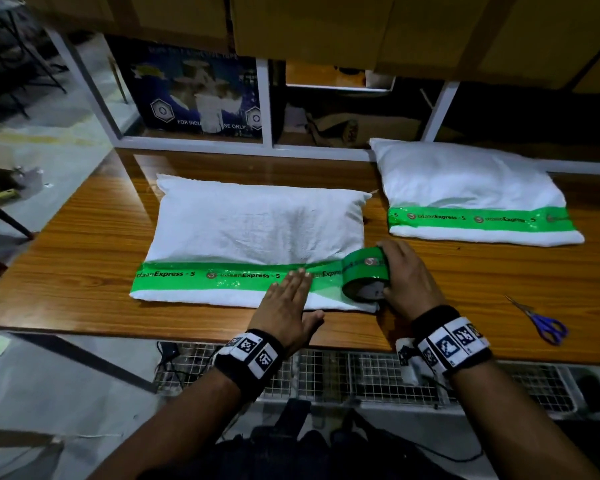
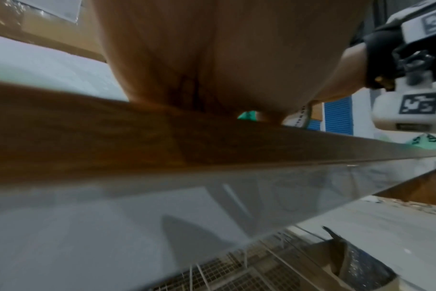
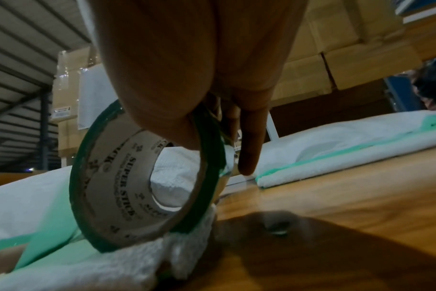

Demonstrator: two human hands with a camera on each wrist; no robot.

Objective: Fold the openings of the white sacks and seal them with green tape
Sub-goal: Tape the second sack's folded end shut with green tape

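A white sack [image 1: 257,223] lies in the middle of the wooden table [image 1: 84,237], with a strip of green tape [image 1: 201,278] stuck along its folded near edge. My left hand [image 1: 288,299] lies flat, fingers straight, pressing that strip near its right end. My right hand [image 1: 402,275] grips the green tape roll [image 1: 366,275] at the sack's right corner, still joined to the strip. In the right wrist view the roll [image 3: 142,177] stands on edge over the sack's corner [image 3: 127,261]. A second white sack [image 1: 465,181], with green tape across its fold, lies at the back right.
Blue-handled scissors [image 1: 541,322] lie on the table at the right, near its front edge. A white-framed shelf [image 1: 265,98] with boxes stands behind the table. A wire-mesh rack [image 1: 361,372] sits below the front edge.
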